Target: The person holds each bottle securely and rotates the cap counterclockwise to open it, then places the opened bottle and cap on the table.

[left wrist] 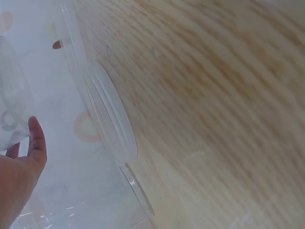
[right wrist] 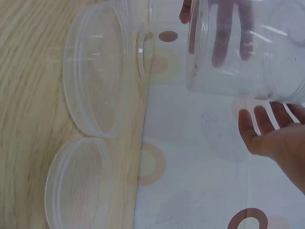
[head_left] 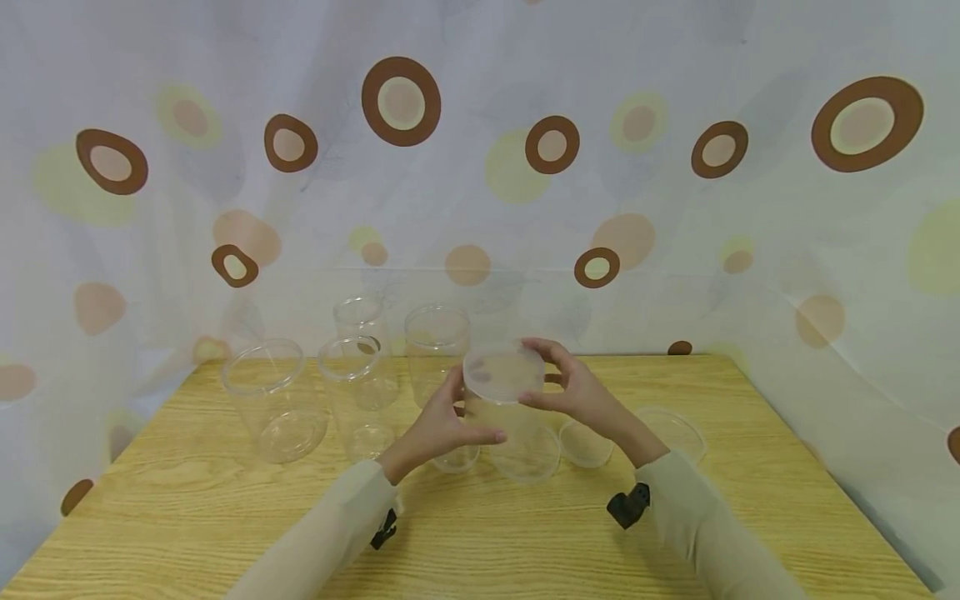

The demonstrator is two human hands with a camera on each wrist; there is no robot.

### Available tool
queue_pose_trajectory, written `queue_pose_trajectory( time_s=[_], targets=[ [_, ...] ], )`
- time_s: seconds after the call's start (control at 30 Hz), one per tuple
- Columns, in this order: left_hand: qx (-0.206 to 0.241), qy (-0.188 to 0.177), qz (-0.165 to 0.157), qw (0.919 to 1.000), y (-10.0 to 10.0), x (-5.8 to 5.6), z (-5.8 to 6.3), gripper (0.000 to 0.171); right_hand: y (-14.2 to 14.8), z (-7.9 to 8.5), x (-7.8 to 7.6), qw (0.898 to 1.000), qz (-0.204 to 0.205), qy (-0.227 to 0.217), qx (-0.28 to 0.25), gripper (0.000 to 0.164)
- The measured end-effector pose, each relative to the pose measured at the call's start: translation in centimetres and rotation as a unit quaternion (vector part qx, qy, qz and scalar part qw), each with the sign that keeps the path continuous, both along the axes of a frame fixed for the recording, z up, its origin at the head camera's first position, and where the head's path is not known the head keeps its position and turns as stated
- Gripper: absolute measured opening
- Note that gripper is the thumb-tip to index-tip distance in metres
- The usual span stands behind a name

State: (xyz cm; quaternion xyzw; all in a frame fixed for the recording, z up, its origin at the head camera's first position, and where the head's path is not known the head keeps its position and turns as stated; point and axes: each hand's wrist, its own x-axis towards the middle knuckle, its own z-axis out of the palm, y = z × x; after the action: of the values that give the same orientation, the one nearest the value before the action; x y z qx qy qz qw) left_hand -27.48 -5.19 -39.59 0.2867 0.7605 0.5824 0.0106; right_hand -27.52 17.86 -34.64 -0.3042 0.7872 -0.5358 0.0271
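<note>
Both hands hold a clear plastic jar (head_left: pixel 491 410) above the table. Its top looks whitish, apparently covered by a translucent lid (head_left: pixel 504 371). My left hand (head_left: pixel 442 421) grips the jar's left side, thumb in front and fingers around the back. At the upper right edge, my right hand (head_left: pixel 581 396) holds the top between thumb and fingers. The right wrist view shows the jar (right wrist: pixel 233 71) side-on, with the left fingers visible through its wall and the right hand (right wrist: pixel 281 138) beside its upper end. Part of the jar (left wrist: pixel 12 95) and the left hand (left wrist: pixel 24 167) appear in the left wrist view.
Several open clear jars stand left and behind: a wide one (head_left: pixel 258 392), a narrower one (head_left: pixel 352 379), one at the back (head_left: pixel 360 312) and one behind the hands (head_left: pixel 435 333). Round lids (head_left: pixel 525 454) lie below and right, including a smaller one (head_left: pixel 587 446).
</note>
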Motion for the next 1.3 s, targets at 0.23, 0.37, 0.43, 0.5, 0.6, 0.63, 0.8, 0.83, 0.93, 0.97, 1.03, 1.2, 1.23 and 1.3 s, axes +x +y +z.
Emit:
queue_pose_trajectory(
  time_s=[0.23,0.37,0.43,0.5,0.6,0.63,0.8,0.83,0.93,0.97,1.03,1.2,1.23,1.3],
  targets=[
    [0.001,-0.013,-0.061,0.9981,-0.2,0.4,0.9,0.097,1.4,0.6,-1.4,0.988,0.144,-0.055,-0.014,0.07],
    [-0.004,-0.024,-0.073,0.9971,-0.3,1.3,2.1,0.094,1.7,0.4,-1.9,0.98,0.186,-0.074,-0.023,0.072],
    [-0.004,-0.026,-0.071,0.9971,-0.3,1.5,2.3,0.094,1.7,0.4,-1.9,0.979,0.187,-0.075,-0.022,0.072],
    [-0.005,-0.025,-0.064,0.9976,-0.3,1.7,2.4,0.094,1.6,0.4,-1.7,0.982,0.177,-0.07,-0.02,0.074],
    [-0.004,-0.019,-0.047,0.9987,-0.3,1.8,2.4,0.094,1.3,0.5,-1.1,0.989,0.14,-0.047,-0.013,0.077],
    [-0.005,-0.019,-0.037,0.9991,-0.2,1.8,2.4,0.094,1.1,0.6,-0.9,0.991,0.124,-0.039,-0.012,0.078],
    [-0.013,-0.014,-0.001,0.9998,-0.1,1.8,2.6,0.095,0.1,0.6,0.0,0.999,0.035,-0.001,0.007,0.082],
    [-0.014,-0.013,0.003,0.9998,-0.1,1.8,2.6,0.095,-0.1,0.5,0.1,1.0,0.019,0.002,0.01,0.082],
    [-0.015,-0.008,0.011,0.9998,0.0,1.8,2.7,0.096,-0.6,0.5,0.5,1.0,-0.017,0.007,0.015,0.083],
    [-0.016,-0.007,0.013,0.9998,0.0,1.9,2.7,0.096,-0.7,0.5,0.6,1.0,-0.027,0.007,0.014,0.082],
    [-0.013,-0.009,0.015,0.9998,0.0,1.9,2.8,0.095,-1.0,0.5,0.8,0.999,-0.044,0.007,0.009,0.082],
    [-0.011,-0.013,0.017,0.9997,0.0,2.0,2.7,0.094,-1.4,0.2,0.9,0.998,-0.069,0.011,0.008,0.078],
    [-0.01,-0.012,0.017,0.9997,0.0,2.0,2.7,0.093,-1.4,0.1,0.9,0.997,-0.07,0.011,0.009,0.078],
    [-0.009,-0.014,0.013,0.9998,0.0,2.0,2.7,0.094,-1.3,0.1,0.8,0.998,-0.068,0.009,0.012,0.077]
  ],
)
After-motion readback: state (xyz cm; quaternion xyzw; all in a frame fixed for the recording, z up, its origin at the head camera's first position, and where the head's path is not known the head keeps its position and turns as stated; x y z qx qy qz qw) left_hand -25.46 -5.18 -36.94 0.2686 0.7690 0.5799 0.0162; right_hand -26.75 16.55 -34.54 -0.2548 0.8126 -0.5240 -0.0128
